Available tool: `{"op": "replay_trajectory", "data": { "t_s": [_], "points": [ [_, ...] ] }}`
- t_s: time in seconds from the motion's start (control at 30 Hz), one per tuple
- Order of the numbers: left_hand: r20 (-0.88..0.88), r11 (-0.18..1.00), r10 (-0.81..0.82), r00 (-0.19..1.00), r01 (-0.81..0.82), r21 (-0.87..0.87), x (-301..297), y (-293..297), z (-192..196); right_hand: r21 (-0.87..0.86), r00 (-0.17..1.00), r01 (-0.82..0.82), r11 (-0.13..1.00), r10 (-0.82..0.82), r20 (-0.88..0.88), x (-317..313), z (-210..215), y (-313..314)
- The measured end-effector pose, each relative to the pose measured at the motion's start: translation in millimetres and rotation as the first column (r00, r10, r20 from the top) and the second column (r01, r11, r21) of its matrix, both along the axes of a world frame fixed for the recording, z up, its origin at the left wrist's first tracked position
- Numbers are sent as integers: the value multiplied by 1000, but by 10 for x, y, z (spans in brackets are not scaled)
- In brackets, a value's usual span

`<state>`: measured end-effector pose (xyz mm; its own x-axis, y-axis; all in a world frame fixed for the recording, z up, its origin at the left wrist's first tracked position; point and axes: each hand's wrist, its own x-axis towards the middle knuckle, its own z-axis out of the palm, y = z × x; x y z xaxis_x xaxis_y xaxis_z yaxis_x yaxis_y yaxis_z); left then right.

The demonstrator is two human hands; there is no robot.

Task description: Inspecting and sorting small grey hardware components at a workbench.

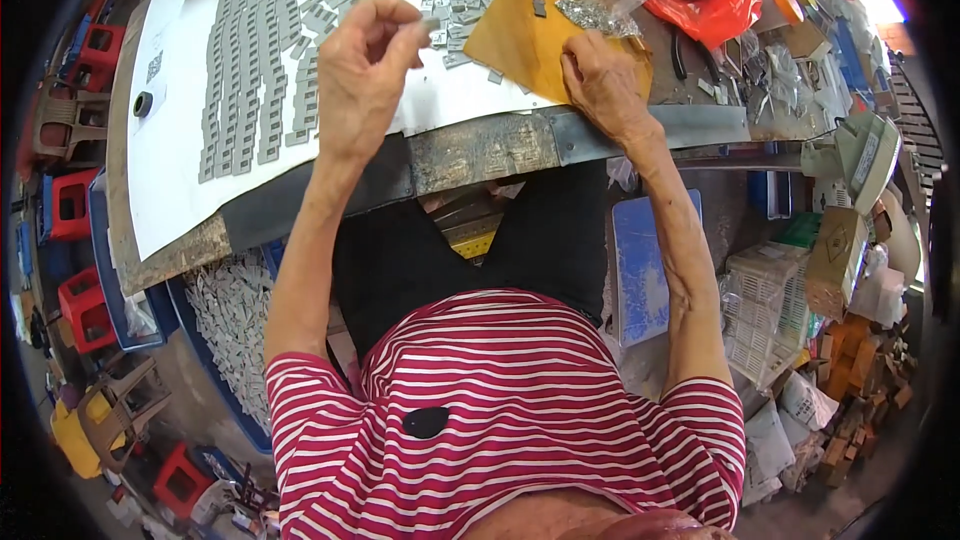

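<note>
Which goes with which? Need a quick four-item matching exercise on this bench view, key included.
Column one:
1. left hand
2. right hand
3. shirt
4. black ring

Column two:
A. red with white stripes
B. near the left edge of the white sheet
C. holding a small grey piece
D. over the yellow-brown sheet

Pairs: 1-C, 2-D, 3-A, 4-B
</note>
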<state>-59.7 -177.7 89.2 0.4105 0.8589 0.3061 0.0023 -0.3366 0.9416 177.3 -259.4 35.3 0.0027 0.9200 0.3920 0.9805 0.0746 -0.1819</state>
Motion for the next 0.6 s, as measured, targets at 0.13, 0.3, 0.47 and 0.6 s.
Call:
{"op": "replay_trajectory", "data": {
  "t_s": [0.13,0.3,0.47,0.6],
  "points": [
    [-12,997,-7,1000,6,-80,-115,-196,-74,21,999,-31,999,30,20,43,-1,4],
    [-8,985,-30,1000,28,-168,-174,-382,-116,43,976,-21,999,30,-217,113,16,44],
    [-34,972,-87,996,77,-224,-193,-485,-147,-24,902,56,998,-61,-428,147,62,74],
    [-50,963,-114,992,98,-251,-149,-548,-166,-259,612,54,964,-237,-755,178,152,49]
  ]
}}
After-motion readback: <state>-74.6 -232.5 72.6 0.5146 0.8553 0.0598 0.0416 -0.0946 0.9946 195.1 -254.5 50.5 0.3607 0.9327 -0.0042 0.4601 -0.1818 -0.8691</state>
